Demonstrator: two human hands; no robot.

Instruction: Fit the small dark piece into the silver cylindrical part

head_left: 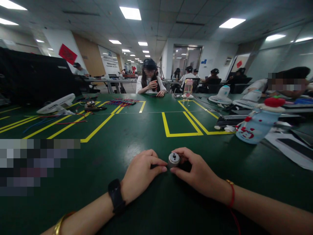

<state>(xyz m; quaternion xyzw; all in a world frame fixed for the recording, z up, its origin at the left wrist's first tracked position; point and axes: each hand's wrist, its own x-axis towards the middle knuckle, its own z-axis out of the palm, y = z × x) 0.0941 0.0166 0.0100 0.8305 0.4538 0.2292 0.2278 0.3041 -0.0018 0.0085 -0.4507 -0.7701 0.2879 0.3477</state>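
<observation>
Resting both wrists on the green table (102,156) to steady them, I grip a small metal motor (173,159) in my right hand (198,173), its shaft end turned up towards me; my left hand (140,173) is curled, fingertips pinching something dark beside the motor, too small to identify; a bottle (256,125) lies well apart.

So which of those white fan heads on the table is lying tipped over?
The far-left white fan head, lying tilted beside the dark monitor; the right-side ones stand upright.
</observation>
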